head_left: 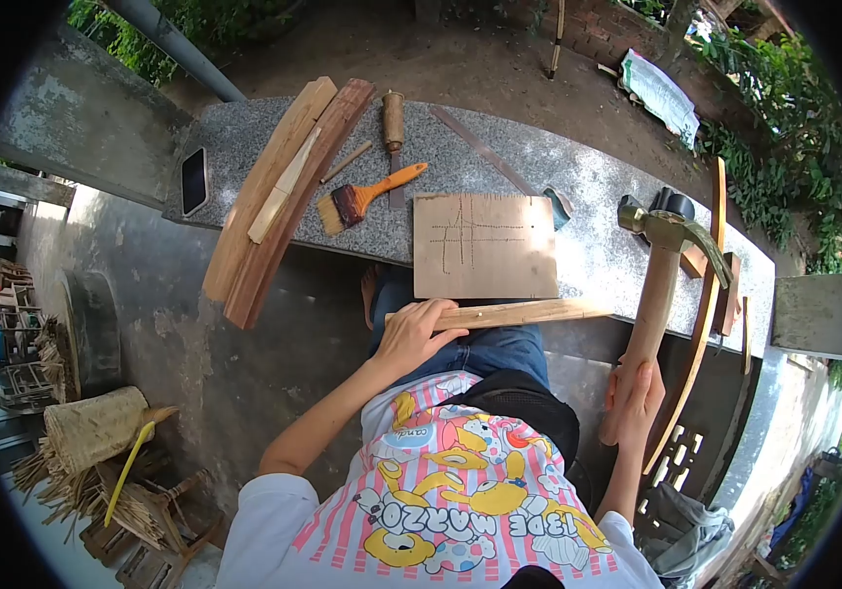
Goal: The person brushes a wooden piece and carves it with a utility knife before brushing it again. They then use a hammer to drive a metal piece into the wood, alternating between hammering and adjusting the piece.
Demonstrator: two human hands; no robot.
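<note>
My left hand [411, 339] is closed around one end of a pale wooden strip [534, 313], which lies roughly level above my lap and points right. A small light dot shows on the strip near my fingers. In my right hand [635, 391] is a claw hammer [658, 290], gripped low on its wooden handle, with the metal head up over the bench. Just beyond the strip, a flat wooden board [488, 260] with dotted lines across it rests at the bench's near edge.
On the stone bench [588, 177] lie a paintbrush [367, 196], a wooden-handled chisel [394, 128], a metal ruler [480, 147] and a phone [194, 182]. Long planks [284, 201] overhang its left side. A curved wooden strip [711, 285] leans past the right end. Bundled sticks [97, 442] stand lower left.
</note>
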